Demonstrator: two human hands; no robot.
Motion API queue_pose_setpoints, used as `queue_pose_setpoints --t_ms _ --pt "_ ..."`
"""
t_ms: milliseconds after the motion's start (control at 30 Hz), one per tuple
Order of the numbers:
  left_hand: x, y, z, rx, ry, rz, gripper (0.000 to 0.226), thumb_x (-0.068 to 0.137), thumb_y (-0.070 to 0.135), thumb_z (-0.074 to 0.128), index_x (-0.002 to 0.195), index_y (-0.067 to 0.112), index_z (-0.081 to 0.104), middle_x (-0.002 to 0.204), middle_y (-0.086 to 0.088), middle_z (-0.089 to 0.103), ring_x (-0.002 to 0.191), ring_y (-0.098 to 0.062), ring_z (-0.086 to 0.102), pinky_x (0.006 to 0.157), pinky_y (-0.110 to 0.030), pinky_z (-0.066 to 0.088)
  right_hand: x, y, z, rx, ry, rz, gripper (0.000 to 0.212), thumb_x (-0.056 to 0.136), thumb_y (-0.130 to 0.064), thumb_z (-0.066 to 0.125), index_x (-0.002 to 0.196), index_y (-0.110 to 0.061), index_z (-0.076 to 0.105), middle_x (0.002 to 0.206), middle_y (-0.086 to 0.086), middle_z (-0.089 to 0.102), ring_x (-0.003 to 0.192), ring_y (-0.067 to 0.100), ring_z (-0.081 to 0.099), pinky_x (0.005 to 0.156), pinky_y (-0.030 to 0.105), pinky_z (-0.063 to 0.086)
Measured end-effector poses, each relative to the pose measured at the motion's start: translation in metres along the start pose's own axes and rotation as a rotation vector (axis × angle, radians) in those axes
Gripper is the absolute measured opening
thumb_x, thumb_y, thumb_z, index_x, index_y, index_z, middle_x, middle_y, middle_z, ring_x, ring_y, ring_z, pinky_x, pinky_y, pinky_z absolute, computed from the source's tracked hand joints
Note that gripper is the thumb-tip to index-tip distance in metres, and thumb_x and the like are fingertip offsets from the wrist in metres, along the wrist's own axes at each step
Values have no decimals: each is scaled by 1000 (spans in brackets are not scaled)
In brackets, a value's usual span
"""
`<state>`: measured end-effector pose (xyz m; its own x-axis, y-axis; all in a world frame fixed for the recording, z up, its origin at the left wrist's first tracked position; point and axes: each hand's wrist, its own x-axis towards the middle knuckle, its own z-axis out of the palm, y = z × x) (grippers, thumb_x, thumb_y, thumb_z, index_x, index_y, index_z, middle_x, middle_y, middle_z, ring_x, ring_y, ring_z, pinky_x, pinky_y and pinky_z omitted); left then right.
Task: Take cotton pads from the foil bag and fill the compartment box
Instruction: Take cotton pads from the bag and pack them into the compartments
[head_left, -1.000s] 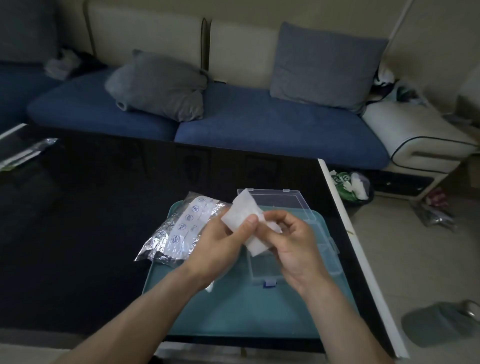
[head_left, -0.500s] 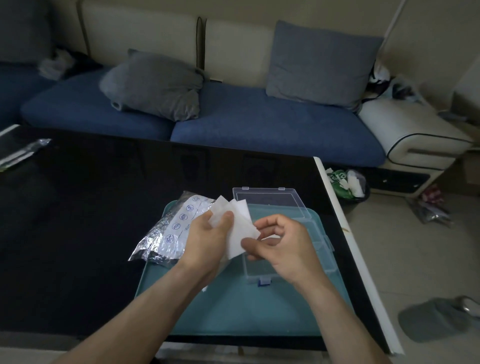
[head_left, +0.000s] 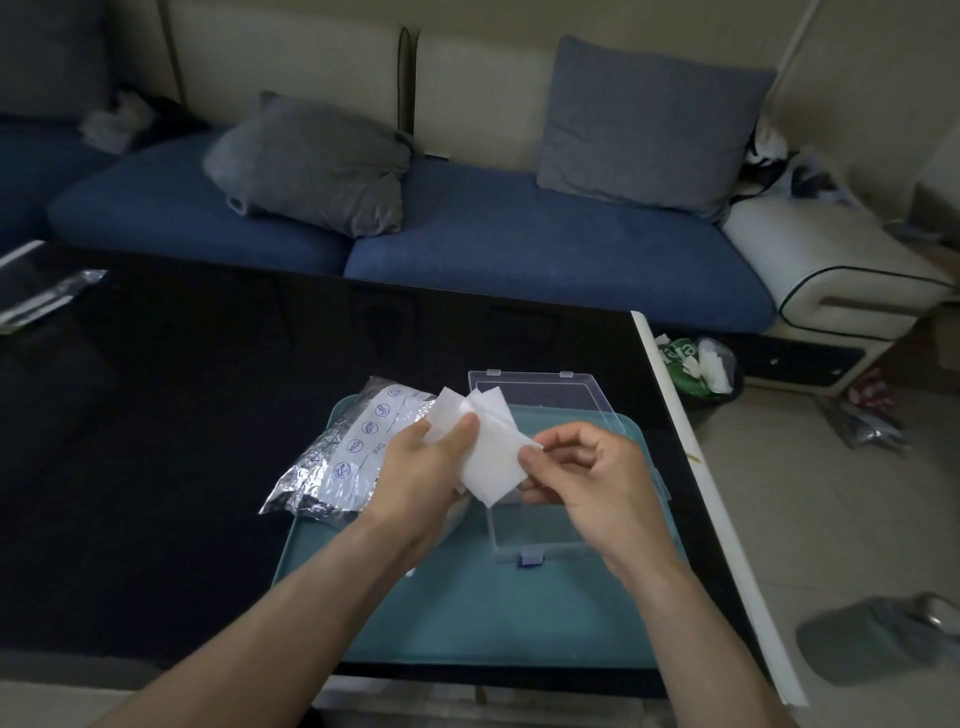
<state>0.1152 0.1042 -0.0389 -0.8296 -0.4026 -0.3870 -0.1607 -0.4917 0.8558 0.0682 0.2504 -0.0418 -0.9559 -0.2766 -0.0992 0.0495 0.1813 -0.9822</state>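
Observation:
White cotton pads (head_left: 488, 447) are fanned out above the clear compartment box (head_left: 540, 535). My left hand (head_left: 421, 467) grips the stack from the left with the thumb on top. My right hand (head_left: 587, 478) pinches the right corner of the top pad. The box stands open on a teal tray (head_left: 467, 613), its lid (head_left: 540, 395) tilted back. The crumpled foil bag (head_left: 343, 457) lies at the tray's left edge, partly on the black table. My hands hide much of the box's inside.
The black table (head_left: 182, 415) ends at a white edge (head_left: 691, 457) on the right. A blue sofa with grey cushions (head_left: 311, 161) runs behind it. A plastic wrapper (head_left: 47, 296) lies far left. A small bin (head_left: 701, 369) and a slipper (head_left: 878, 634) are on the floor.
The pads have spread apart into a fan. My right hand has slid to the right corner of the top pad, while my left hand has kept its hold on the stack.

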Motion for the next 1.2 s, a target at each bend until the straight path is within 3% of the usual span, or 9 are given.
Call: queue_pose_setpoints --t_ms 167,333,467,567,700,833,1000,1100,1200 --pt "3 1 -1 -49 65 -46 19 101 12 54 108 -4 58 80 -13 65 56 -15 66 47 -25 53 -3 -3 -2 11 29 -7 9 89 -6 74 91 -7 65 86 10 73 67 26 76 63 32 61" --pt "3 -6 1 74 198 48 16 101 18 55 94 4 60 78 -8 63 54 -9 60 41 -18 48 -10 -8 -1 130 96 -17 9 86 -3 75 85 -6 67 75 10 73 65 28 74 55 31 58" --pt "6 -13 1 210 260 161 18 100 26 56 95 11 63 85 -4 70 67 -10 65 60 -26 52 -16 -13 6 281 37 11 10 84 -3 75 89 -5 66 72 12 73 62 23 69 52 26 53" --pt "5 -15 6 165 225 148 20 100 26 57 101 8 65 91 -11 73 83 -25 71 76 -41 57 -15 -2 19 107 45 54 13 83 -8 79 89 -8 68 73 8 75 62 17 70 54 25 53" --pt "2 -15 9 23 170 116 20 100 23 56 103 5 64 88 -12 70 84 -30 68 72 -41 51 -8 6 24 -106 142 36 22 79 -22 83 92 -21 66 70 -4 70 58 8 65 59 26 53" --pt "0 -8 9 -103 118 96 14 98 11 57 99 -1 62 92 -22 66 89 -36 64 83 -52 53 -9 0 19 -51 38 99 17 85 -20 80 92 -13 66 75 5 74 62 13 70 51 23 53" --pt "-3 -3 8 -148 78 94 10 98 7 56 99 -1 61 81 -14 67 75 -25 65 59 -30 55 -11 -9 1 -4 30 40 16 83 -14 81 89 -7 68 71 7 75 63 16 72 54 23 55" --pt "-2 -6 6 -119 90 122 13 99 10 56 97 0 63 77 -11 68 68 -19 67 59 -28 56 -10 -10 -9 29 72 12 14 83 -12 81 87 -8 68 72 8 75 65 17 72 55 24 55" --pt "2 -12 1 84 149 229 16 98 18 59 94 5 66 76 -3 72 66 -10 68 58 -24 56 -8 -11 -17 146 67 2 17 83 -13 79 89 -5 66 70 10 73 63 17 69 56 24 54"
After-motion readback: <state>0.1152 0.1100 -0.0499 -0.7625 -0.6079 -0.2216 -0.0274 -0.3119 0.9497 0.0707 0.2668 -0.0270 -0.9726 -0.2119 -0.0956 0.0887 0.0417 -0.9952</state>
